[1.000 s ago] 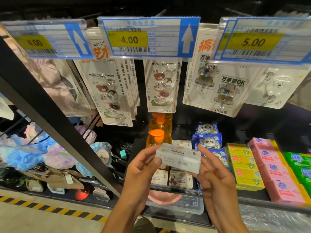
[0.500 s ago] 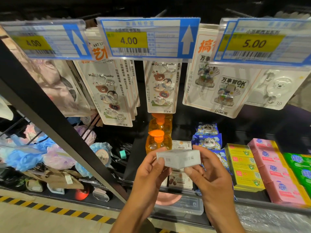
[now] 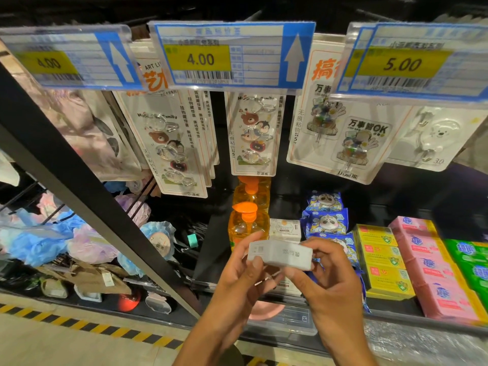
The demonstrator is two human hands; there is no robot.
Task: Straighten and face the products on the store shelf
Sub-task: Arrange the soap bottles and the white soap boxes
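A small white soap box (image 3: 281, 254) is held in front of the shelf by both my hands. My left hand (image 3: 241, 273) pinches its left end and my right hand (image 3: 326, 276) pinches its right end; a narrow printed side faces me. Behind it on the black shelf (image 3: 390, 309) stand another white soap box (image 3: 284, 228), two orange pump bottles (image 3: 247, 223), blue panda packs (image 3: 326, 220), yellow soap boxes (image 3: 383, 260), pink soap boxes (image 3: 433, 270) and green packs (image 3: 472, 260).
Carded hook packs (image 3: 253, 133) hang above, under price tags (image 3: 227, 55) reading 4.00 and 5.00. A black slanted upright (image 3: 87, 202) divides off the left bay with bath poufs (image 3: 39, 241). A striped floor line (image 3: 87, 326) runs below.
Both hands have turned the white box, from its broad face to a narrow side, and lowered it slightly. The shelf goods have not moved.
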